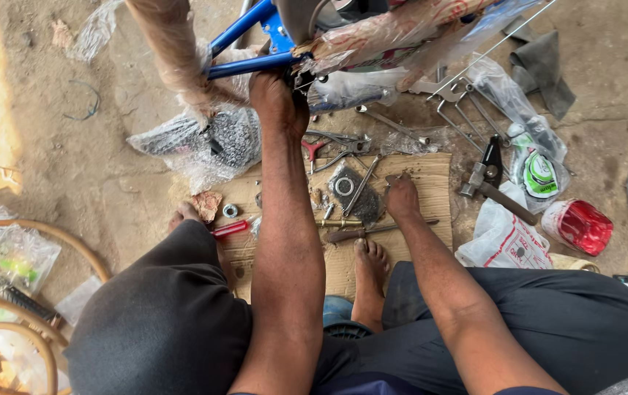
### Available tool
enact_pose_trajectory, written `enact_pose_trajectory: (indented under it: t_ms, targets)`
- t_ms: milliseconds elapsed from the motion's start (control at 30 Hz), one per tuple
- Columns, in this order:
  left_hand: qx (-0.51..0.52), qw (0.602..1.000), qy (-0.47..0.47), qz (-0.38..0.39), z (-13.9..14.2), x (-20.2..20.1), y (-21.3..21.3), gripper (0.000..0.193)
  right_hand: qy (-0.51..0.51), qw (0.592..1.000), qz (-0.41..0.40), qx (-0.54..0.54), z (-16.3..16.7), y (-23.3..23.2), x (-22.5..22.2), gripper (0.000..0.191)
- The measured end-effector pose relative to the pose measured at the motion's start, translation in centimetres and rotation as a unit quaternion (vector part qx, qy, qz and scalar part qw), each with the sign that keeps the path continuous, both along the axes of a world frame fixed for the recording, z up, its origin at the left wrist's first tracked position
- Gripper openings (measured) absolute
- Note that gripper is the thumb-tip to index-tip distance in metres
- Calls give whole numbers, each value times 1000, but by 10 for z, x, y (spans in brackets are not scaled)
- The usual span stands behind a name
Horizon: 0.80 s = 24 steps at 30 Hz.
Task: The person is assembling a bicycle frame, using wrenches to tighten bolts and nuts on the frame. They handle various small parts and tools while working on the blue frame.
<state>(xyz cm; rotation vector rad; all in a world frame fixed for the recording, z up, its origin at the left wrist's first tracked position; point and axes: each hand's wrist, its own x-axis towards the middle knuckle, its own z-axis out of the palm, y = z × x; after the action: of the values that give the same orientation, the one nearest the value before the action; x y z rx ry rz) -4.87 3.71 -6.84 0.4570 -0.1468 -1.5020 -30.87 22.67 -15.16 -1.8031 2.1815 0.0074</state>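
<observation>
Left hand: your left hand [277,99] is stretched up past the far edge of the cardboard sheet [431,172], fingers curled around the joint of the blue bicycle frame [244,66] where its tubes meet.
Right hand: your right hand [402,197] rests on the cardboard near its far right part, fingers bent down and narrow onto small parts; you cannot tell whether it pinches anything.
Frame: it hangs beyond the cardboard's far edge, partly wrapped in clear plastic, touching your left hand and well apart from your right.
Cardboard: it lies on the dirt floor between your bare feet, carrying the loose tools.
Between the hands: pliers with red handles [314,148] lie at the far edge, and a round bearing ring [343,186] sits on a dark patch just left of your right hand.
Near edge: a long dark-handled tool [361,232] lies just below your right hand, and a red-handled screwdriver [230,229] sits at the left edge beside your left knee.
Right of the cardboard: a hammer [493,186] lies on the floor, with a red tin [581,225] further right.
</observation>
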Motion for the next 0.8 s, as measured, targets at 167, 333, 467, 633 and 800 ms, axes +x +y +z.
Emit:
enact_pose_trajectory:
  t_ms: [167, 333, 467, 633, 800]
  targets:
    - [20, 999, -38, 1, 4, 4, 2, 33, 57, 997, 44, 41, -17, -7, 1, 18]
    - [10, 998, -59, 12, 14, 6, 1, 35, -121, 977, -166, 49, -19, -15, -15, 20]
    - [5, 1000, -11, 5, 12, 4, 0, 34, -115, 973, -200, 7, -13, -7, -39, 20]
    - [44, 998, -49, 26, 7, 0, 1, 39, -91, 991, -50, -89, -19, 8, -30, 18]
    - [34, 998, -24, 49, 15, -4, 4, 34, 12, 997, -22, -80, -21, 2, -3, 14]
